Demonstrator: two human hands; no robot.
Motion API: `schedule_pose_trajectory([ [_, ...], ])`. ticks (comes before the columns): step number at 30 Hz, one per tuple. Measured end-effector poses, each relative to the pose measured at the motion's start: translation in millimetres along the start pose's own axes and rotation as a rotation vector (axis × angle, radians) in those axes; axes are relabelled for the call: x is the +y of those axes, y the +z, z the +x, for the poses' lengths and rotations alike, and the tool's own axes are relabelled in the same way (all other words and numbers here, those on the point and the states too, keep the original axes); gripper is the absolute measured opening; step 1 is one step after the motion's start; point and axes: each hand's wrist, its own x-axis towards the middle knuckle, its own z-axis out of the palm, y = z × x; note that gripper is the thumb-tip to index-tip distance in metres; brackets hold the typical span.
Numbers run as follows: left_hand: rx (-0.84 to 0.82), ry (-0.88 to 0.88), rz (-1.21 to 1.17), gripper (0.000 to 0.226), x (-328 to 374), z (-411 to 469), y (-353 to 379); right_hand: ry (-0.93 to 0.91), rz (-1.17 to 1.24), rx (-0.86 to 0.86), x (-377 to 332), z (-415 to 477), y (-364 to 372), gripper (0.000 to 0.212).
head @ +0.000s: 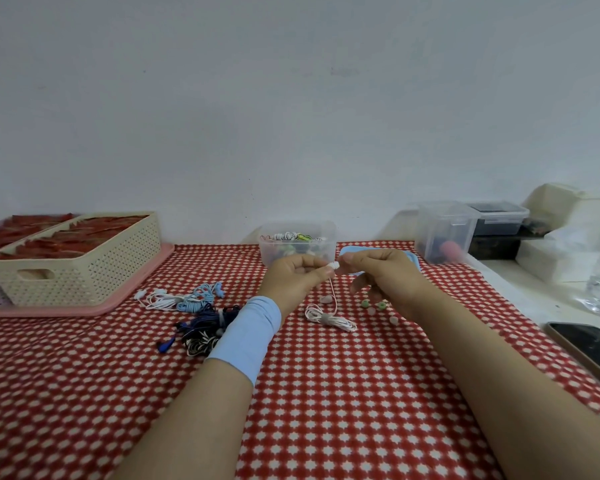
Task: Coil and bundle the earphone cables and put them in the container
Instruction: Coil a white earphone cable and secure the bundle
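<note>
Earphone cable (330, 319), white, lies at centre frame on the checked worktop (326, 393) as a small coil with a grey tie round its middle. One thin lead rises from the coil to a white earbud (334, 266), held up in front of the container (297, 249).

Hands: the left hand (293, 275) pinches the earbud between thumb and forefinger. The right hand (378, 271) pinches it from the opposite side, its other fingers loosely curled. What the fingertips are doing to the earbud is too small to tell.

Container: clear and lidless, at upper centre, with several coiled cables inside. A blue lid (347, 252) lies just beside it, partly hidden behind the right hand.

Outstanding: a pile sits left of the left wrist, made up of white earphones (160, 299), a light-blue set (198, 299) and a dark-blue set (201, 327). Whether any of these is tied cannot be told. Loose green and pink ear tips (381, 305) lie below the right hand.

Assessment: the task appears to be partway done. The cable in hand looks bundled but is not yet in the container, and about three sets seem to be left.
</note>
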Motion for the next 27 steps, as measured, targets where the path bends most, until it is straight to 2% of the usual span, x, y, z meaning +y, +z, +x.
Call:
schedule_pose_trajectory([
  [8,0.051,0.003,0.044,0.009,0,-2,-1,-0.044,-0.098,-0.050,-1,-2,3,0.023],
  [11,0.058,0.030,0.096,0.025,-1,0,-8,-0.081,-0.260,-0.011,5,4,3,0.026],
  [13,0.063,0.077,0.228,0.029,1,0,-13,-0.102,-0.463,-0.031,9,7,2,0.038],
  [16,0.033,0.109,0.472,0.023,5,0,-20,-0.049,-0.758,-0.234,5,1,4,0.083],
  [17,0.011,0.100,0.528,0.022,6,0,-22,-0.044,-0.860,-0.282,5,0,6,0.091],
  [18,-0.012,0.087,0.588,0.021,9,-1,-23,-0.064,-0.944,-0.301,6,1,9,0.088],
  [22,-0.080,0.012,0.846,0.025,15,-5,-27,-0.174,-1.029,-0.227,12,11,17,0.035],
  [24,-0.111,-0.030,0.905,0.028,15,-6,-27,-0.177,-1.032,-0.228,11,13,19,0.028],
  [27,-0.199,-0.048,0.915,0.028,17,-7,-27,-0.160,-1.029,-0.245,10,14,21,0.028],
])
